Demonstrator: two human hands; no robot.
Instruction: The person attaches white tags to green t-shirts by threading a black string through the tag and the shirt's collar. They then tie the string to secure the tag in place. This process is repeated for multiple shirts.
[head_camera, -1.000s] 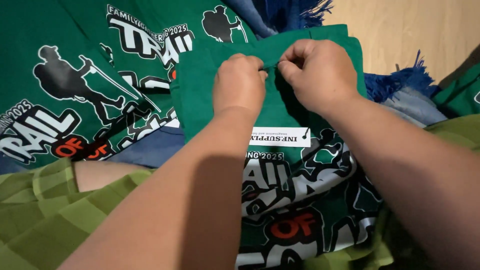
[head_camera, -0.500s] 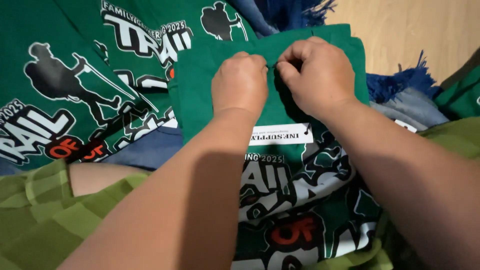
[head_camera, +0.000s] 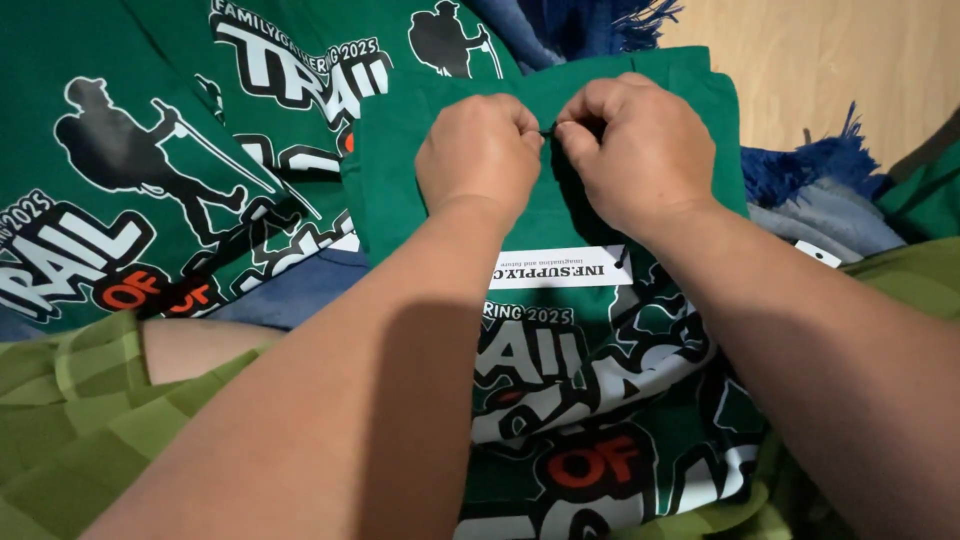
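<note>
both hands, left hand (head_camera: 480, 150) and right hand (head_camera: 632, 148), are pinching the far edge of the green shirt (head_camera: 400, 190), fingertips touching.

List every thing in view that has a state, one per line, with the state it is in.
left hand: closed, fingertips pinching the green cloth's top edge
right hand: closed, pinching the same edge, touching the left hand
green cloth: folded, plain side up, lying on the printed fabric
white label: flat, on the cloth
printed green fabric: spread out, rumpled
blue fringed fabric: crumpled, partly covered
</note>
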